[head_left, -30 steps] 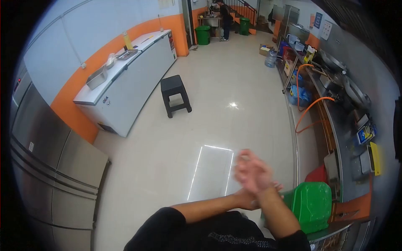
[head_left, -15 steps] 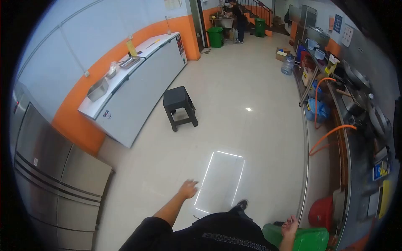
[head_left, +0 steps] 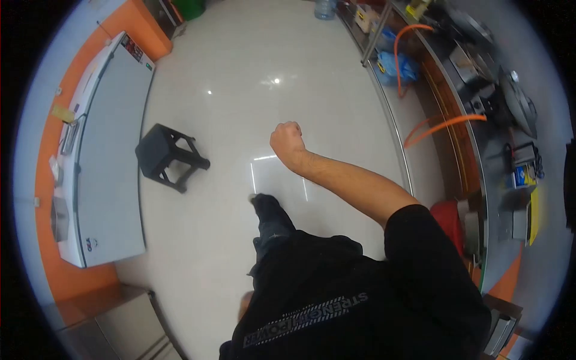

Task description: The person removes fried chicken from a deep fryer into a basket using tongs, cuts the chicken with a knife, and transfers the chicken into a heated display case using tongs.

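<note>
My right hand (head_left: 288,144) is raised in front of my body above the tiled floor, its fingers curled into a fist. Whether anything is inside the fist cannot be made out. At the lower left edge of my black shirt, only a small blurred bit of my left hand or arm (head_left: 245,305) shows, with its fingers hidden. A black plastic stool (head_left: 157,150) stands on the floor to the left, apart from both hands. My leg in dark trousers is stretched forward below the fist.
A long white chest freezer (head_left: 114,156) lines the left wall, with a steel cabinet (head_left: 129,327) nearer me. On the right runs a steel counter (head_left: 498,240) with pans, orange hoses and a rail; a red bin (head_left: 447,225) is beneath. A water bottle (head_left: 325,8) stands farther off.
The view has tilted down and turned. My hands, together at first, came apart; my right hand has swung forward into a fist, while my left has dropped back beside my body.
</note>
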### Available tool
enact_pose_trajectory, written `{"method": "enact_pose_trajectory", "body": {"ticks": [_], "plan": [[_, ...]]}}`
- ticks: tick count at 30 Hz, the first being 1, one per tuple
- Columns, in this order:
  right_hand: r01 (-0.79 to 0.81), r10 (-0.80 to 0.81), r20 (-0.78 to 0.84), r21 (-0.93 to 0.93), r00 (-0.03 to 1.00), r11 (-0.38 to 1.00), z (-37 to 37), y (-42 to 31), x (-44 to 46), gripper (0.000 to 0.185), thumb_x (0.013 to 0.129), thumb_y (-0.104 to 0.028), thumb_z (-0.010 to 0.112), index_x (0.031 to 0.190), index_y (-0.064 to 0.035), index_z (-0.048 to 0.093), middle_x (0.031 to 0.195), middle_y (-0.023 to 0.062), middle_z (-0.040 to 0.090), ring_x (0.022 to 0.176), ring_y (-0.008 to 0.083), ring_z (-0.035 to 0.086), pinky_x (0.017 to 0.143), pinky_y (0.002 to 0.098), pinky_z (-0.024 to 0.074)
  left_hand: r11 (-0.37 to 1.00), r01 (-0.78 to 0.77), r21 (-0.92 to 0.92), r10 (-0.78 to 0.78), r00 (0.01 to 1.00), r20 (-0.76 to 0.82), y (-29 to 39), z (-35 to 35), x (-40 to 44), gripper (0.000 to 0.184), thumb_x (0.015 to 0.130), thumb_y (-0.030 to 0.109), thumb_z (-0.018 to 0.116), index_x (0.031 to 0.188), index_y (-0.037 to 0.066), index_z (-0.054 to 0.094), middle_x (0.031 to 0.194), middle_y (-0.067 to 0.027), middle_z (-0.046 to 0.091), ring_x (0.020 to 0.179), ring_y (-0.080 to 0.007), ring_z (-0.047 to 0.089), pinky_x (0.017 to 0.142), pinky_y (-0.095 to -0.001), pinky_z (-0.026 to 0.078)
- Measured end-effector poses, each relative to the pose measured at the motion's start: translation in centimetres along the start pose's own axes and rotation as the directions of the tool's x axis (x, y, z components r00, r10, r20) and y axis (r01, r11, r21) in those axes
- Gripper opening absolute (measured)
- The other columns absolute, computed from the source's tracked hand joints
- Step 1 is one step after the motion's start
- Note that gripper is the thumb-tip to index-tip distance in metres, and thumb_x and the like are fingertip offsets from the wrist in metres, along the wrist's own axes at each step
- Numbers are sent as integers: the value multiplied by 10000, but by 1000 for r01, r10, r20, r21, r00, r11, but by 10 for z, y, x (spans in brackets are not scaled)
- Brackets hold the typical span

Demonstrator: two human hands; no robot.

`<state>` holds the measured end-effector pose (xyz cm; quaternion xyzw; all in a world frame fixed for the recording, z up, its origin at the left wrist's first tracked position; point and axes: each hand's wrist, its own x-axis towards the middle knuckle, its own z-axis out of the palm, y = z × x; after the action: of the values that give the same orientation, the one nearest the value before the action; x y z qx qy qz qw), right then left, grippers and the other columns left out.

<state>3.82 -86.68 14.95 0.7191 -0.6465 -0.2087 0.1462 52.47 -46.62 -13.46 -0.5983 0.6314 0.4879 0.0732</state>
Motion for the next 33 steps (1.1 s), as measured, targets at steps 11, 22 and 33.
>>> {"method": "enact_pose_trajectory", "body": {"ticks": [11,22,33], "plan": [[-285,-107,531,601,840,747,196,4,177,429,889,-429,464,1048,-69,634,1136,164,630,1084,365,580,931,526,441,937,230,-262,-298,918,-260,73,-372,256,443,962,365,352,1126,92,659,1023,-164,676,889,-278,638,859,-391,496],[-802,-112,946,317,304,506,302,93,310,311,862,-314,551,999,-48,636,883,143,630,755,259,593,665,394,475,905,233,-356,-382,814,-438,186,-585,533,363,875,319,486,1148,124,627,977,-147,682,926,-300,636,875,-412,472],[-226,-48,257,913,965,340,106,119,1012,207,886,-217,550,981,-40,598,709,95,628,507,168,581,435,315,473,599,319,-734,-563,820,-102,221,-642,633,382,889,371,511,1031,61,684,925,-123,698,832,-239,660,767,-402,518]]}}
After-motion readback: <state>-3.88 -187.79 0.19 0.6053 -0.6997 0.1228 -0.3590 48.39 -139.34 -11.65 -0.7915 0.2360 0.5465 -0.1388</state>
